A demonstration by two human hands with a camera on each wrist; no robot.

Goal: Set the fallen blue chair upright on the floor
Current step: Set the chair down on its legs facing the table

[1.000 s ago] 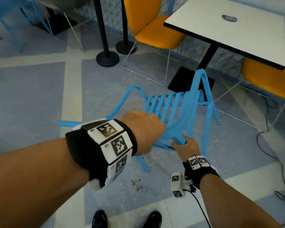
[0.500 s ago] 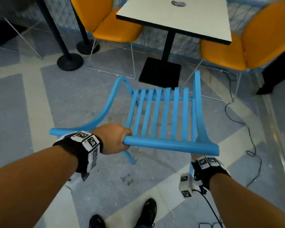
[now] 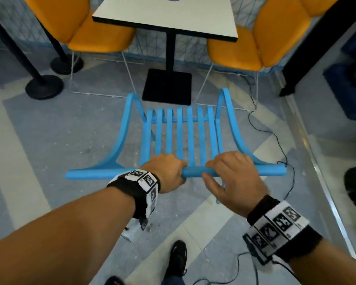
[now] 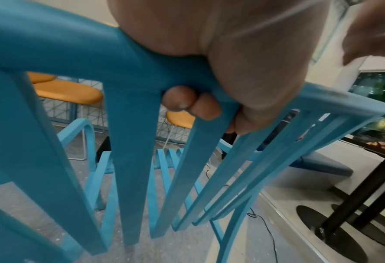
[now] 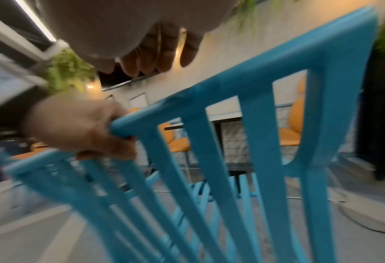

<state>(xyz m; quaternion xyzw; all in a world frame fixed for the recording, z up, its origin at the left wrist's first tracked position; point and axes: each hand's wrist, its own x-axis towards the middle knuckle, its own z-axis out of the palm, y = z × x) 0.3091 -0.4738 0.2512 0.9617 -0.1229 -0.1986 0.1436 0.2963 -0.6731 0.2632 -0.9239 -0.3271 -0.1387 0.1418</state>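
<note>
The blue slatted chair point(image 3: 181, 136) stands with its back toward me and its seat facing the white table. My left hand point(image 3: 169, 173) grips the top rail of the backrest, fingers curled round it point(image 4: 180, 99). My right hand point(image 3: 232, 173) hovers over the same rail just to the right, loosely curved. In the right wrist view its fingers point(image 5: 155, 58) hang clear above the rail point(image 5: 254, 89) and hold nothing, while the left hand point(image 5: 74, 128) clasps the rail's far end. The chair's feet are hidden below the seat.
A white table point(image 3: 167, 13) on a black square base point(image 3: 167, 85) stands just beyond the chair, flanked by two orange chairs point(image 3: 99, 38) point(image 3: 255, 42). Black post bases point(image 3: 43, 87) sit at left. A black cable point(image 3: 275, 136) trails on the floor at right. My shoe point(image 3: 178, 256) is below.
The chair has swung from lying on its side to standing with its back toward me. My right hand left the lower frame and rose to the top rail. The left hand kept its grip.
</note>
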